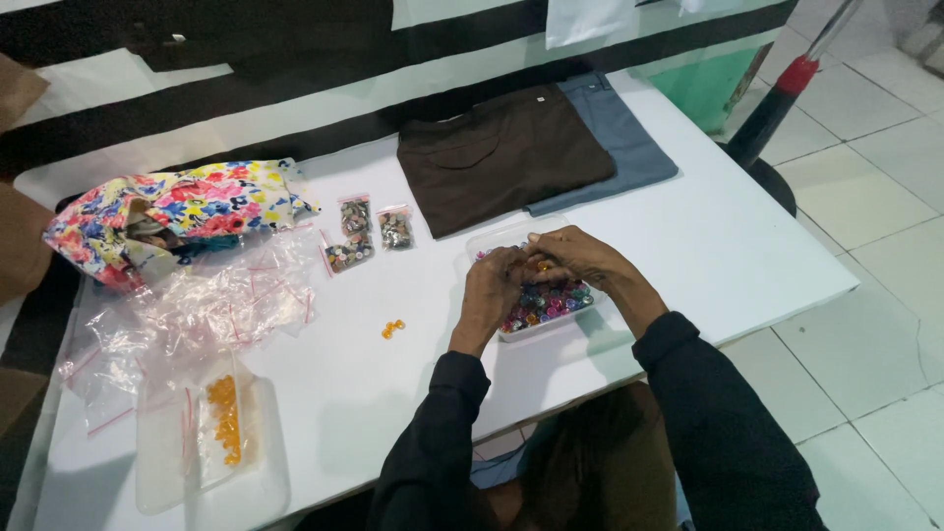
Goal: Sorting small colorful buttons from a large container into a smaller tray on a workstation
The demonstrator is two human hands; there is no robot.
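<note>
Both my hands are over a clear plastic box (580, 317) full of small multicoloured beads or buttons (544, 305) near the table's front edge. My left hand (494, 290) and my right hand (580, 258) meet above the box, fingertips pinched together around a small orange bead (542, 265). Which hand actually holds it is unclear. A couple of loose orange beads (392, 327) lie on the white table (708, 246) to the left of the box.
Folded brown trousers (501, 157) and grey-blue cloth (624, 138) lie at the back. Small bags of buttons (366, 234), a floral fabric bag (177, 211), empty clear bags (211, 305) and a bag with orange beads (226, 418) sit left. A red-and-black stand (772, 113) rises right of the table.
</note>
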